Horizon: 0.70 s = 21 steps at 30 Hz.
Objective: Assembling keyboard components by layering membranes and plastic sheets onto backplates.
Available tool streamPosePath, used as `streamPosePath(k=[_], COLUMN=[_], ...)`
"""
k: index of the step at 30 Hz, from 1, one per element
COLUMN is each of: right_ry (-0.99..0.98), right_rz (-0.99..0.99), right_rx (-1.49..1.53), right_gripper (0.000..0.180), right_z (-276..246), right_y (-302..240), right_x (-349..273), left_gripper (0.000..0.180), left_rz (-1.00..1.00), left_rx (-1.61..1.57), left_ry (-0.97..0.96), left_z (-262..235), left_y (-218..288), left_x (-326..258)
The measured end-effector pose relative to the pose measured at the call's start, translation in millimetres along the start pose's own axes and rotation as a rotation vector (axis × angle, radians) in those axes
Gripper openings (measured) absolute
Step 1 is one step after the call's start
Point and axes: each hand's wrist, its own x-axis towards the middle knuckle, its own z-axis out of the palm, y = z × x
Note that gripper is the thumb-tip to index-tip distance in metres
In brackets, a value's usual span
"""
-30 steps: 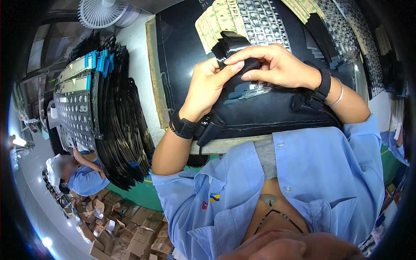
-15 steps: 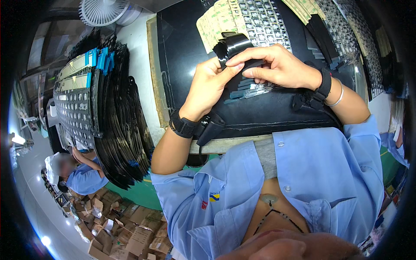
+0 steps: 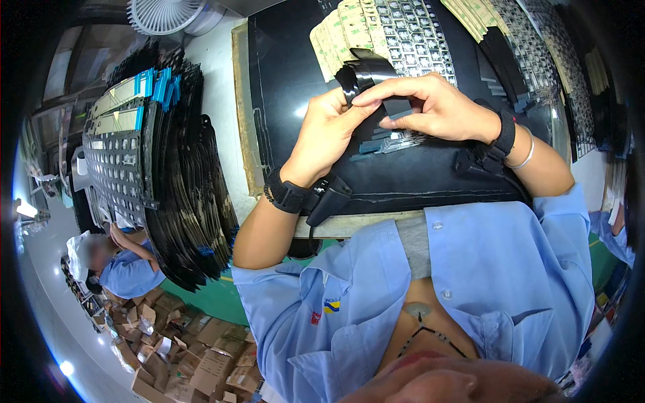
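Note:
My left hand [image 3: 324, 131] is closed on a bundle of glossy black film strips [image 3: 373, 67], pinching it between thumb and fingers over the black work mat. The strips fan and curl above the fingertips. My right hand [image 3: 447, 113] curves around the lower part of the bundle, its index fingertip against the strips beside my left thumb. A grey-black flap [image 3: 398, 106] shows between its index finger and thumb. Just below the hands lie thin strips with blue-grey ends [image 3: 386, 144]. Stacked keyboard-like metal plates [image 3: 420, 40] and yellowish patterned sheets [image 3: 336, 47] lie beyond.
A tall stack of black plates [image 3: 191, 181] stands on the left, with blue-tabbed pieces [image 3: 158, 87] on it. A white fan [image 3: 164, 15] is at the far left. More plates [image 3: 531, 60] lie to the right. Cardboard boxes [image 3: 201, 363] and a person in blue [image 3: 131, 272] are at lower left.
My right thumb and index finger have parted, showing the grey-black flap between them. The left hand keeps its pinch on the strips. The whole view has shifted slightly.

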Motion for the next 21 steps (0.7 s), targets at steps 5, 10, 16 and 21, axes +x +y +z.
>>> streamPosePath(k=[5,10,16,21], right_ry=[-0.104,-0.096,-0.083,-0.141], right_rz=[0.349,0.393,0.375,0.338], right_rx=[0.211,0.266,0.278,0.08], right_gripper=[0.039,0.036,0.033,0.034], right_z=[-5,-7,-6,-12], right_y=[-11,-11,-10,-16], right_x=[-3,-3,-2,2], left_gripper=[0.021,0.019,0.016,0.022], left_rz=[-0.093,-0.118,-0.06,-0.15], left_rx=[-0.032,-0.002,-0.034,0.037], left_ry=[-0.158,-0.083,-0.047,-0.032], left_z=[-11,-4,0,-1], left_y=[6,6,8,15], left_x=[0,1,-1,-2])
